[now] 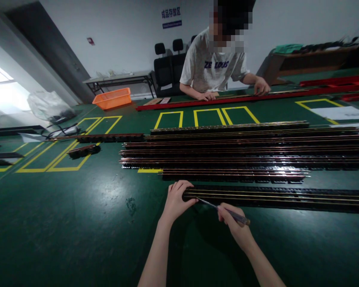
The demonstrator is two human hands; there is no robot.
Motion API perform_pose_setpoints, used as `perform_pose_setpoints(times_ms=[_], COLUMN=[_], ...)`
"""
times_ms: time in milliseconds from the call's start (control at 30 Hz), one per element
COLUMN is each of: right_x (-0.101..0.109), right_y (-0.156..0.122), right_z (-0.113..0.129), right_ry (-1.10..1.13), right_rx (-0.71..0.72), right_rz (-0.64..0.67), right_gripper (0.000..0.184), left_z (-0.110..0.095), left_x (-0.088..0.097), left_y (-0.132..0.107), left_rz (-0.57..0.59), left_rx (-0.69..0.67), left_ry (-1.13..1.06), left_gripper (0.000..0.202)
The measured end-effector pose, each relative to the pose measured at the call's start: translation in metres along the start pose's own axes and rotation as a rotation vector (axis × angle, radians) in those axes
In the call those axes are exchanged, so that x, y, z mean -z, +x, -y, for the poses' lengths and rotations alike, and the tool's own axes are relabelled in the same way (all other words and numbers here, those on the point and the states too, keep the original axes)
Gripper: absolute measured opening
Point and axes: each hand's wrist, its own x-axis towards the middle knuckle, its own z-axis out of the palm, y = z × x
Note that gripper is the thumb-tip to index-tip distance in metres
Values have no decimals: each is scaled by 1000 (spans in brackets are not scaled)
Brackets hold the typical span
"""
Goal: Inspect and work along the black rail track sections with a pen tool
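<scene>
My left hand (pixel 177 199) grips the left end of a long black rail with thin brass strips (pixel 281 197), which lies across the green table (pixel 77 223) closest to me. My right hand (pixel 235 223) pinches a thin metal tool (pixel 224 211) like a pen. Its tip points at the rail's end, just beside my left fingers. Both hands are closed.
Several more long rails (pixel 245 149) lie stacked side by side beyond mine. Short rail pieces (pixel 83 150) sit at the left among yellow floor-tape boxes. A person in a white shirt (pixel 212 67) works on a red rail (pixel 227 99) across the table. An orange bin (pixel 112 98) stands far left.
</scene>
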Motion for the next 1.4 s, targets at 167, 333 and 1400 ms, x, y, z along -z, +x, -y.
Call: perform_pose_setpoints(times_ms=[167,333,1400], right_x=[-1,-1,0], right_y=[1,1,3], right_z=[0,1,3], right_ry=[6,-12,-24], right_rx=[-5,-19,-17], right_rz=[24,28,39], right_gripper=[38,39,43], left_z=[0,0,-4], left_x=[-1,-2,6], left_y=[0,0,-5], left_rz=[-5,-12,-86], left_rx=[-17,-14,-111], left_ry=[6,14,121], left_gripper=[36,37,28])
